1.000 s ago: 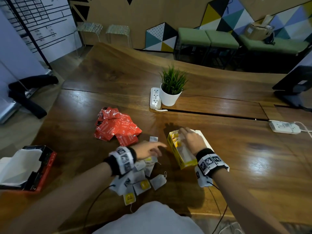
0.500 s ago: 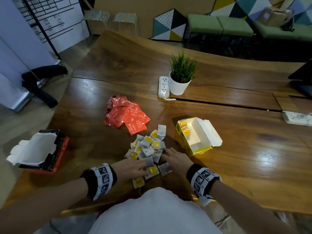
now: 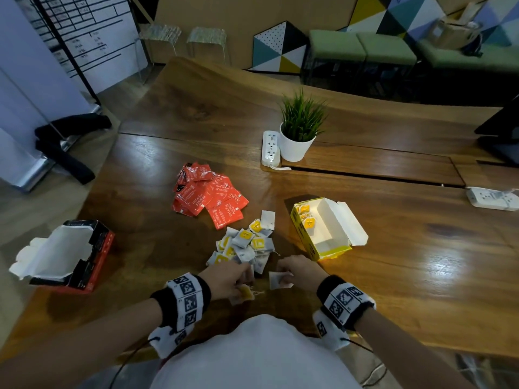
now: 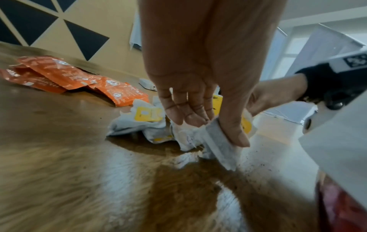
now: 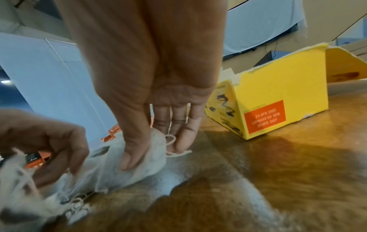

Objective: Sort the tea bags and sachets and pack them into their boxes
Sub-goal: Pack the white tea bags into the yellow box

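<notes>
tea bags (image 3: 247,245) lie heaped on the table (image 3: 421,248) at the near edge; left hand (image 3: 224,279) pinches one bag there, right hand (image 3: 300,272) pinches another, yellow box (image 3: 331,248) open just beyond, red sachets (image 3: 210,196) farther off, red box (image 3: 98,256) far left

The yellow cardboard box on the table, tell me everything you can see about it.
The yellow cardboard box lies open on the wooden table, right of the tea-bag pile, its white-lined lid flap folded back to the right. Inside, a few yellow-tagged tea bags sit at the far end; the rest shows bare white lining. One end wall carries an orange date label. Neither hand touches it.
</notes>
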Demonstrator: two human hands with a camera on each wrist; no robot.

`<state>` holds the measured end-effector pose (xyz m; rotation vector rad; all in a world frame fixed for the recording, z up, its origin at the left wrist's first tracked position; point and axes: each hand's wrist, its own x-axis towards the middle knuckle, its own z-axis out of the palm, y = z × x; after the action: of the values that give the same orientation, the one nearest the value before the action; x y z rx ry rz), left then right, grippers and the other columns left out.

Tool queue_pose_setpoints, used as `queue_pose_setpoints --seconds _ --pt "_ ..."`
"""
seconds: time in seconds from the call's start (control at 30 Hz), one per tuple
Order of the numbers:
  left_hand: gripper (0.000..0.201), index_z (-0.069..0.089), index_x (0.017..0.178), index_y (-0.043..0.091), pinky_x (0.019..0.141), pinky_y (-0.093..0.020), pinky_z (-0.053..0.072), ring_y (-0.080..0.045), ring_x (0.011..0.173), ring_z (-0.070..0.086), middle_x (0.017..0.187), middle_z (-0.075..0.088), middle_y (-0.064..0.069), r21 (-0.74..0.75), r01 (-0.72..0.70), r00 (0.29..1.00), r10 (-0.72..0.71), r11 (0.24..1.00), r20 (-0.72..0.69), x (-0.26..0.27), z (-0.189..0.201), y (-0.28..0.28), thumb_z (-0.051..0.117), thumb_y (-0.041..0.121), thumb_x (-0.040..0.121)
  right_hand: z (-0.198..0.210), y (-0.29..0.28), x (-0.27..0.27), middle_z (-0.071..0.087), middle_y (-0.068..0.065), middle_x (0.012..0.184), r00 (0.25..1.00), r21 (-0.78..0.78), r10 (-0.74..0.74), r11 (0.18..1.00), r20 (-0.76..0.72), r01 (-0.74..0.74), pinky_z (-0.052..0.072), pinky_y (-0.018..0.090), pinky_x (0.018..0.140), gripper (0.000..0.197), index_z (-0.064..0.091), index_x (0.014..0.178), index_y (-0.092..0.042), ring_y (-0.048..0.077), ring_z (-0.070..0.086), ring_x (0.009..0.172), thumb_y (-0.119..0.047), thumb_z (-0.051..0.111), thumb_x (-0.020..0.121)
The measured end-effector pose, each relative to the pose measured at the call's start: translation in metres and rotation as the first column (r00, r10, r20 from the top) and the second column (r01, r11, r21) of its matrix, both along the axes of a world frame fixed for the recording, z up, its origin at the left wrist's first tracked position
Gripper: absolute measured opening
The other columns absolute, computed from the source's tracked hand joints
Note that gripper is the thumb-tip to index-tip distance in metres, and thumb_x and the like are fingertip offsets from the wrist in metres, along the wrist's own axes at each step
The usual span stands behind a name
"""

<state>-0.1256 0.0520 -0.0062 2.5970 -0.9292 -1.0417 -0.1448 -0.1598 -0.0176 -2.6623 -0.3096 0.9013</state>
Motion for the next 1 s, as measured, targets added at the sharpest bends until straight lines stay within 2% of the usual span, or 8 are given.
queue_pose_setpoints --seconds 0.3,0.4,0.5,0.6,0.73,0.8,0.9,1.0 --pt "0.051 0.033 0.137 0.014 0.102 -0.033 0.036 -0.024 0.129 0.037 0.142 0.035 -0.009 0.142 0.027 0.981 -0.054 0.99 0.188 -0.025 -0.017 0.0 0.05 0.01 0.09 0.002 0.001 0.01 0.062 0.01 0.106 0.988 0.148 -0.153 0.978 0.018 0.149 0.039 0.027 0.073 0.014 0.061 0.1 -0.007 0.018 0.053 0.093 -0.012 0.058 0.088" --pt "0.05 0.036 0.134 0.02 0.094 -0.032 0.044 -0.024 0.127 0.035 0.142 0.029 -0.008 0.093 0.006 0.979 -0.025 0.996 0.201 -0.027 -0.017 0.008 0.054 0.011 0.088 -0.001 -0.002 0.011 0.064 0.011 0.103 0.977 0.204 -0.209 0.959 0.041 0.197 0.048 0.032 0.077 0.014 0.06 0.098 -0.008 0.021 0.058 0.095 -0.015 0.059 0.087" --pt "0.05 0.038 0.13 0.02 0.091 -0.03 0.048 -0.022 0.126 0.037 0.142 0.024 -0.006 0.055 -0.024 0.988 0.015 0.998 0.152 -0.03 -0.018 0.014 0.057 0.006 0.085 0.0 0.002 0.02 0.062 0.013 0.102 0.949 0.272 -0.279 0.934 0.149 0.232 0.043 0.027 0.076 0.012 0.059 0.098 -0.006 0.021 0.055 0.093 -0.012 0.056 0.088" --pt "0.044 0.041 0.123 0.016 0.09 -0.029 0.046 -0.021 0.116 0.048 0.136 0.038 -0.006 0.036 -0.108 0.993 0.106 0.993 0.059 -0.027 -0.019 0.016 0.058 0.006 0.084 0.002 0.016 0.043 0.057 0.014 0.113 0.941 0.283 -0.275 0.935 0.199 0.214 0.038 0.029 0.086 0.019 0.059 0.104 -0.005 0.024 0.05 0.106 -0.015 0.056 0.088" --pt "0.039 0.046 0.119 0.019 0.078 -0.014 0.042 -0.014 0.106 0.052 0.118 0.053 0.001 -0.094 -0.263 0.959 0.25 0.96 -0.131 -0.016 -0.005 0.024 0.06 0.012 0.084 0.003 0.029 0.064 0.046 0.012 0.128 0.978 0.095 -0.182 0.98 0.102 0.172 0.037 0.037 0.1 0.031 0.054 0.118 -0.01 0.027 0.041 0.123 -0.014 0.054 0.087" --pt "0.031 0.049 0.108 0.022 0.074 -0.012 0.044 -0.011 0.097 0.053 0.109 0.053 0.005 -0.195 -0.452 0.866 0.375 0.871 -0.332 -0.01 0.007 0.032 0.063 0.013 0.083 0.0 0.03 0.067 0.047 0.012 0.126 0.986 0.026 -0.14 0.99 0.096 0.138 0.039 0.037 0.097 0.033 0.053 0.117 -0.013 0.029 0.045 0.12 -0.016 0.058 0.085" --pt "0.031 0.056 0.099 0.017 0.072 -0.024 0.051 -0.016 0.095 0.058 0.105 0.057 -0.002 -0.249 -0.77 0.56 0.437 0.587 -0.703 -0.002 0.022 0.042 0.072 0.009 0.073 -0.002 0.028 0.064 0.051 0.01 0.12 0.983 0.05 -0.149 0.988 0.105 0.144 0.043 0.036 0.092 0.028 0.056 0.111 -0.013 0.028 0.048 0.114 -0.017 0.06 0.084" --pt "0.03 0.064 0.098 0.011 0.07 -0.027 0.054 -0.018 0.087 0.065 0.099 0.063 -0.008 -0.213 -0.893 0.385 0.427 0.398 -0.818 0.007 0.027 0.044 0.074 0.005 0.07 0.012 0.021 0.055 0.056 0.006 0.103 0.945 0.24 -0.293 0.937 0.148 0.253 0.043 0.027 0.077 0.019 0.062 0.098 -0.007 0.021 0.054 0.096 -0.018 0.063 0.082"
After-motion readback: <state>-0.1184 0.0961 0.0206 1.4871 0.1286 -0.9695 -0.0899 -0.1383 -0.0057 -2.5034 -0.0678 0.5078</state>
